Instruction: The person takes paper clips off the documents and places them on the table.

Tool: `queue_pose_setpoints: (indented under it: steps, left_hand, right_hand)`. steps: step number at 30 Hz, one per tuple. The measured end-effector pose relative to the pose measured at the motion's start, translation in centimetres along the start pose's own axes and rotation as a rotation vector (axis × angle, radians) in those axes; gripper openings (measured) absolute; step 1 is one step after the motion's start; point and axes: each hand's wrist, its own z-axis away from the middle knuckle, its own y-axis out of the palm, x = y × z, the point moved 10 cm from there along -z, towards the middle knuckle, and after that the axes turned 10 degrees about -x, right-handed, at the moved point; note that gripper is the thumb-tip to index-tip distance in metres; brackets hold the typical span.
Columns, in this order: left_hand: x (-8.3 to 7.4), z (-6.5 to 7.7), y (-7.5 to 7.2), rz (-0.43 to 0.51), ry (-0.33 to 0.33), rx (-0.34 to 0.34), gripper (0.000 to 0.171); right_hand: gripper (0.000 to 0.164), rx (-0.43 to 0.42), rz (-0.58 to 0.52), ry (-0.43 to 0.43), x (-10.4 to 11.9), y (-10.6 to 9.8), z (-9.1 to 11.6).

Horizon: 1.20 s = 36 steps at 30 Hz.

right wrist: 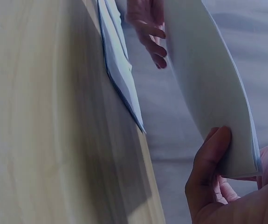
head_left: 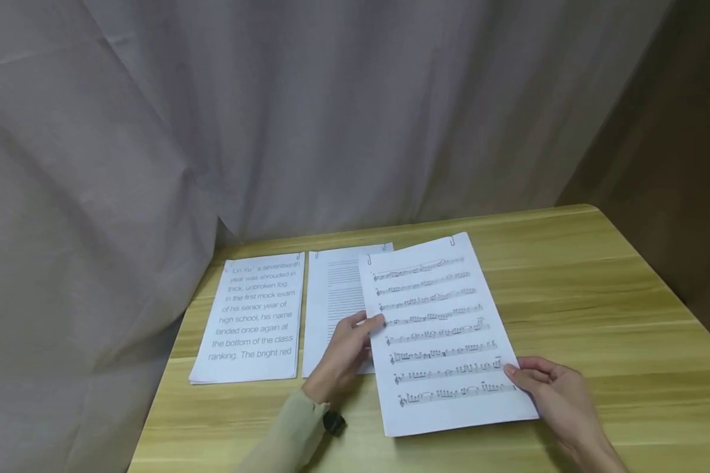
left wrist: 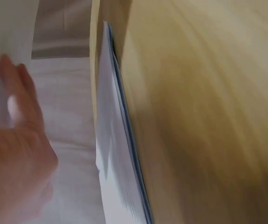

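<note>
A stack of sheet music (head_left: 438,355), clipped at its top corners, is held up over the table, face up and slightly tilted. My right hand (head_left: 559,394) pinches its lower right edge, thumb on the printed face and fingers behind. At the left edge is my left hand (head_left: 346,351), its thumb over the margin and the other fingers beside and behind the paper. In the right wrist view the blank back of the stack (right wrist: 203,79) bows a little between both hands. Under the left hand lies a clipped stack of line-printed pages (head_left: 337,282), partly covered by the music.
A large-print text stack (head_left: 254,315) lies flat at the table's left, paper clips at its top. The wooden table (head_left: 603,295) extends to the right, with a rounded far corner. A grey curtain (head_left: 331,118) hangs behind it. A small black object (head_left: 334,422) sits by the left sleeve.
</note>
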Motion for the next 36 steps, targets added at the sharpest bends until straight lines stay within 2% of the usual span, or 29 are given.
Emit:
queue_pose_setpoints:
  steps: [6,12,15,22,25,29,32,36]
  left_hand:
    - [-0.6,0.5,-0.5,-0.053,0.066,0.046,0.044]
    - [-0.7,0.9,-1.0,-0.116,0.086,0.04,0.04]
    - [-0.8,1.3,-1.2,-0.144,0.095,0.04,0.036]
    - [-1.0,2.1,-1.0,-0.142,0.105,0.072,0.035]
    - [-0.9,2.3,-1.1,-0.145,0.111,0.077,0.036]
    - [-0.7,2.8,-1.4,-0.146,0.107,0.08,0.037]
    - [-0.6,3.2,-1.6,-0.135,0.096,0.075,0.037]
    - [-0.5,3.7,-1.6,-0.123,0.08,0.082,0.038]
  right_hand:
    - [0.057,0.006,-0.044,0.022,-0.8,1.2,1.2]
    - [0.042,0.01,-0.058,0.024,-1.3,1.9,2.0]
    - [0.038,0.008,-0.031,0.017,-1.4,1.9,2.2]
    - [0.043,0.034,0.08,-0.016,-1.6,2.0,2.4]
    - [0.045,0.065,0.133,-0.057,-1.3,2.2,2.5]
    - [0.061,0.095,0.153,-0.161,0.0,2.1,2.2]
    - [0.07,0.083,0.115,-0.277,2.1,1.7,1.4]
    - [0.071,0.045,0.093,-0.412,5.5,1.1,0.2]
